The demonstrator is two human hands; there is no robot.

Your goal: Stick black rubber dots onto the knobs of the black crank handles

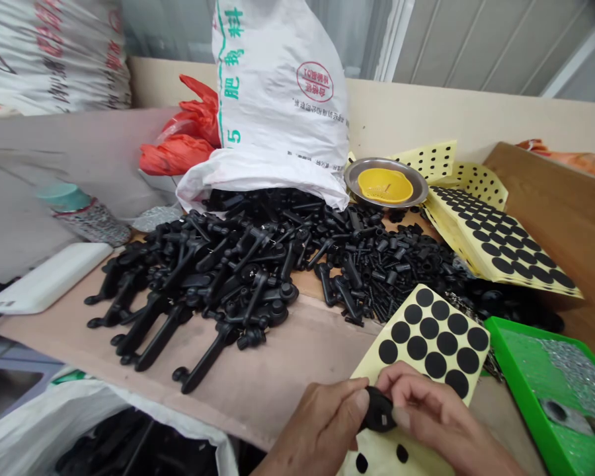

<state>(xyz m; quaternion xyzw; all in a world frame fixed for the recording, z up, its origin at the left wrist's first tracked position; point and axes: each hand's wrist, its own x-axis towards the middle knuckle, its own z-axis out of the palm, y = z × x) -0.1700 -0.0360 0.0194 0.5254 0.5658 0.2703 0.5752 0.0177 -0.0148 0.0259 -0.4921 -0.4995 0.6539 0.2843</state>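
Between both hands is a small round black part (378, 411) with a pale slot-like mark on its face. My left hand (322, 420) pinches its left edge between thumb and fingers. On the right side my right hand (434, 413) has its fingers curled and closed against the same part. Beneath the hands lies a pale yellow sheet (364, 363) with rows of round black pads on it. Two small black spots show on the sheet's lower portion, just below the part. Fingers partly hide the far edge of the part.
Behind lie heaped black plastic arms (218, 264) and small black parts (391, 258), before a white woven sack (282, 86). To the right are a green tray (520, 390) of metal bits and stacked pad sheets (506, 241). A metal bowl (419, 192) holds a yellow strainer (384, 185).
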